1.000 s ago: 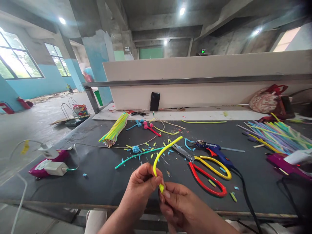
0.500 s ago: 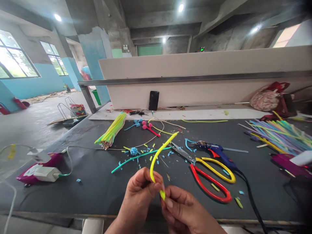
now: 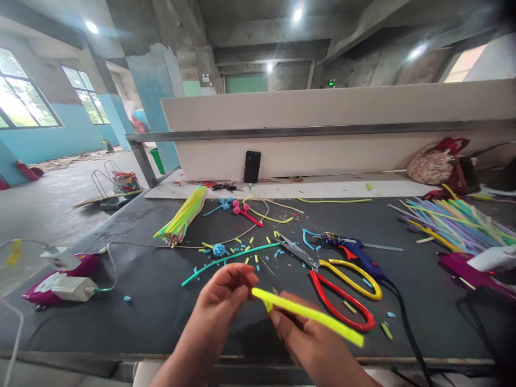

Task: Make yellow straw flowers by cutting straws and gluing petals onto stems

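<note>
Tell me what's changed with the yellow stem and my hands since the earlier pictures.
The yellow stem has swung rightward and toward you, now slanting across your right hand, which still pinches it near one end. Your left hand seems to have let go. The scissors and glue gun stayed where they lay.

Here's the single view, live from the person's head, facing forward and angled down over the dark worktop: left hand and right hand close in at the bottom, pale partition farther off, ceiling across the top.
</note>
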A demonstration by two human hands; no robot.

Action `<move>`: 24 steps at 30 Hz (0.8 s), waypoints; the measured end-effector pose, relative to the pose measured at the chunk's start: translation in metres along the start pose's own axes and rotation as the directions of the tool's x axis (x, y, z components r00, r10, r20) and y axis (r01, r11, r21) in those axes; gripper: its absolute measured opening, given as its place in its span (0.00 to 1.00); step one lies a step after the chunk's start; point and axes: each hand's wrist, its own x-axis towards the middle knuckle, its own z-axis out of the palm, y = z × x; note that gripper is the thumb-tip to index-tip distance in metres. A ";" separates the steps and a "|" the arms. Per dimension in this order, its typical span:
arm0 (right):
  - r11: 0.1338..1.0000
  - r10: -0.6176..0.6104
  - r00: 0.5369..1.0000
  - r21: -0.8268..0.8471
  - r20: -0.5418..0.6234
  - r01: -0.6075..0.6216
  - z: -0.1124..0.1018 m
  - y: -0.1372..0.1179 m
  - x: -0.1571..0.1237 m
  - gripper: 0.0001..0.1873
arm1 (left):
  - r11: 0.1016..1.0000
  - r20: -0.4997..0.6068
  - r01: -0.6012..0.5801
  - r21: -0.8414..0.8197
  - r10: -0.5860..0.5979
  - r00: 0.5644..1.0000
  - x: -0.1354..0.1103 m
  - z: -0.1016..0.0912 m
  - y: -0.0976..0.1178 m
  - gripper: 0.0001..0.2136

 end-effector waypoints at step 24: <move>0.974 -0.225 0.955 -0.053 -0.192 0.218 -0.017 -0.003 -0.001 0.11 | 0.910 0.068 0.247 0.332 -0.285 0.956 -0.018 0.019 0.002 0.02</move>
